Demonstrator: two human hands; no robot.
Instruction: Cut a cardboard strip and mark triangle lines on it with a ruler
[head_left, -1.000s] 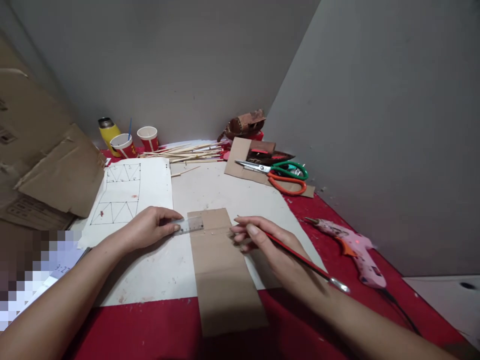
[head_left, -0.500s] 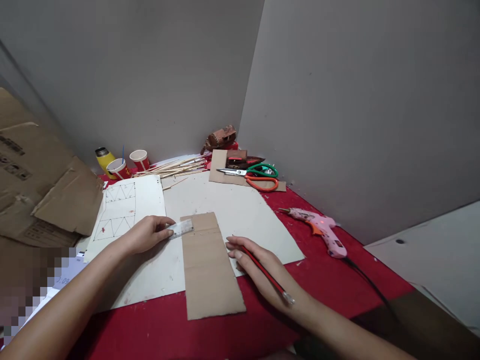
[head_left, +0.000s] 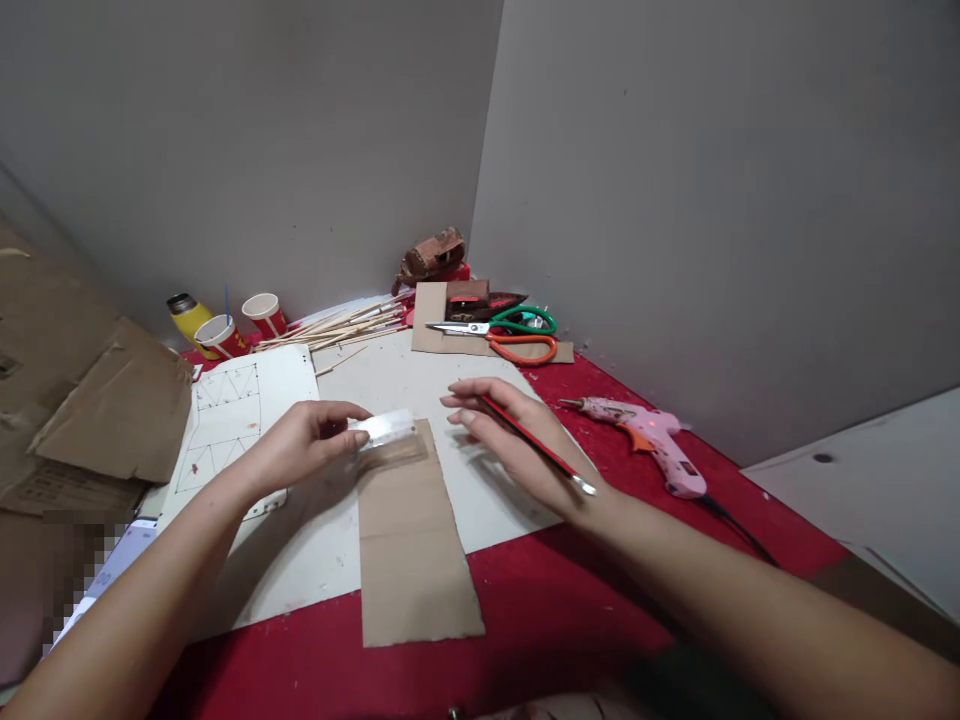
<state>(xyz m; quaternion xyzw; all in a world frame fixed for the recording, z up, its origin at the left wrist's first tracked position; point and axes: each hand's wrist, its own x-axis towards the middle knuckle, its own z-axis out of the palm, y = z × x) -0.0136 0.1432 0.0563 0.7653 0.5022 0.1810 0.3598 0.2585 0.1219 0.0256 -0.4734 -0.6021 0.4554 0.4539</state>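
Plastic ruler (head_left: pixel 390 428), pinched by the left hand (head_left: pixel 304 448) at one end only, could therefore skew over the cardboard strip (head_left: pixel 414 550); right hand (head_left: pixel 526 462) grasps a pencil (head_left: pixel 538 445).

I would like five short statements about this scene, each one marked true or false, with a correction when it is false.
1. The left hand grips one end of a clear plastic ruler. True.
2. The right hand holds nothing. False: it holds a slender red pencil.
3. The metal scissors with green and orange handles lie partly on a flat brown cardboard piece. True.
4. The pink glue gun with an orange trigger lies left of the long brown cardboard strip in the picture. False: it lies to the right.
5. The strip lies wholly on the red surface. False: its far part is over the large white sheet.
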